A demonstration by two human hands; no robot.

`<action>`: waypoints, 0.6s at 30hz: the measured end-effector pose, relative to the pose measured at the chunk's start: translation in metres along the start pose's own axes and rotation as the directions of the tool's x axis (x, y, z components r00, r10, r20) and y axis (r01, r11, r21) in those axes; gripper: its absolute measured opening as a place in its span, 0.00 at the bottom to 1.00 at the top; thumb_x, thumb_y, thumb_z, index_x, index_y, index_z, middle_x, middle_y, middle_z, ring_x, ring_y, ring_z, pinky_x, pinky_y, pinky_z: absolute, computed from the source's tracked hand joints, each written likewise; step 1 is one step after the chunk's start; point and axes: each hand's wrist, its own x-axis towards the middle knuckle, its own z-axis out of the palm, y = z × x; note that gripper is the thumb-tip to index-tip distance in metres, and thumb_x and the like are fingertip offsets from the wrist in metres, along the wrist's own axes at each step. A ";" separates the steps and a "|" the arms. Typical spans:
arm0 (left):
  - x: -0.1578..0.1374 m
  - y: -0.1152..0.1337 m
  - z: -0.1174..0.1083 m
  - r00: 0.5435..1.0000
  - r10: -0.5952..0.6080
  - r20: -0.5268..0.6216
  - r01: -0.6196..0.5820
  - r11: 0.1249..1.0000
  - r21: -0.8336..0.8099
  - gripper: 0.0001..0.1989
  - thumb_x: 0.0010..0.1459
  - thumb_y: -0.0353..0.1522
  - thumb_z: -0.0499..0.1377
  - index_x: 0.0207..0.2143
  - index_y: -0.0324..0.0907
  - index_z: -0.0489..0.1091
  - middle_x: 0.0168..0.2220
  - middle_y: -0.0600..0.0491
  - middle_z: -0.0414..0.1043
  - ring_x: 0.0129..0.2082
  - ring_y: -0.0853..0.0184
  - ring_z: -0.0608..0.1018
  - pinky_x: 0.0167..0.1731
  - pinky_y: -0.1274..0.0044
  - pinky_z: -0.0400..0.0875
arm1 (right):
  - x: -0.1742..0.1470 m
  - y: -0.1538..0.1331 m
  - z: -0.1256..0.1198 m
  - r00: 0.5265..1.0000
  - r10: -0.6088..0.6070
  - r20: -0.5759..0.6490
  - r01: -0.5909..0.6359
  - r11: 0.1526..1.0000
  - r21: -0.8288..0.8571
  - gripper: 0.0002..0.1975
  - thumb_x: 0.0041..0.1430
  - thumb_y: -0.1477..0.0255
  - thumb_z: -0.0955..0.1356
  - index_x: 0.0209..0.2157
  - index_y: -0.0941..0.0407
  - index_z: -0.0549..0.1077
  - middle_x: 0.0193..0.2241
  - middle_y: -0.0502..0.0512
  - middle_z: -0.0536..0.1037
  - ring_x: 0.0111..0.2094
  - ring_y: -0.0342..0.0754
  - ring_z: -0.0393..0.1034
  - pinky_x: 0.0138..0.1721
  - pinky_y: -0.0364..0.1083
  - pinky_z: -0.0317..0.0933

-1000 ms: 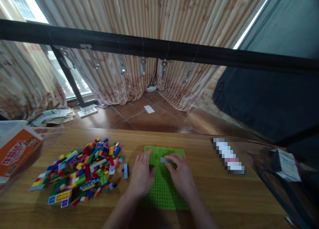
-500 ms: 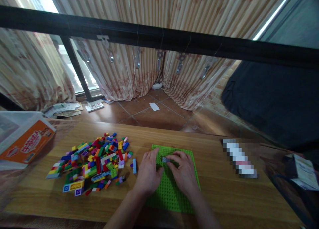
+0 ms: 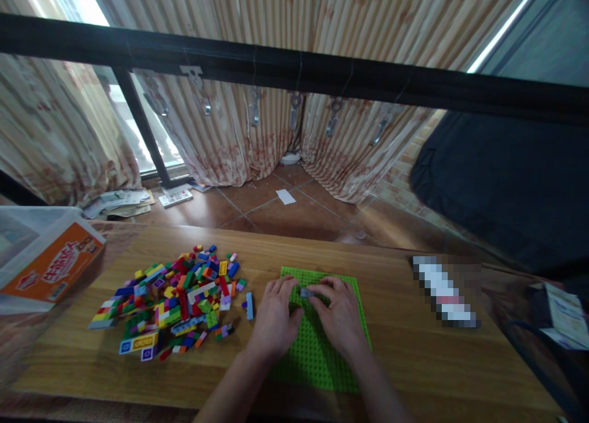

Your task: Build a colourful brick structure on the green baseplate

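A green studded baseplate [image 3: 322, 355] lies on the wooden table below both hands. Near its far side is a small grey-blue toy brick [image 3: 305, 293]. My right hand [image 3: 339, 306] pinches this brick between thumb and fingertips, low over the studs; whether it is pressed onto them I cannot tell. My left hand [image 3: 277, 312] rests over the plate's left edge, thumb and fingers apart and curved, with nothing visible in it. Just left of that hand, a light blue brick [image 3: 249, 306] lies on the wood.
A heap of mixed coloured bricks [image 3: 184, 300] spreads over the left of the wooden table [image 3: 414, 374]. Beyond it stands a clear plastic box [image 3: 41, 217] with an orange label. At the right lies a blurred-out flat object [image 3: 444, 294]. A black rail [image 3: 294, 64] crosses above.
My right hand keeps its pinch on the brick, its fingers shifting very slightly. The left hand stays almost still. The whole view has moved a little.
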 end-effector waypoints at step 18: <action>-0.004 -0.003 0.000 0.997 0.072 0.031 -0.075 0.993 0.087 0.22 0.51 0.23 0.58 0.50 0.44 0.71 0.54 0.47 0.68 0.54 0.57 0.68 0.55 0.61 0.66 | 0.004 0.001 -0.002 0.998 -0.035 0.051 0.037 0.998 -0.043 0.09 0.53 0.72 0.69 0.35 0.46 0.80 0.41 0.55 0.74 0.44 0.54 0.65 0.46 0.53 0.58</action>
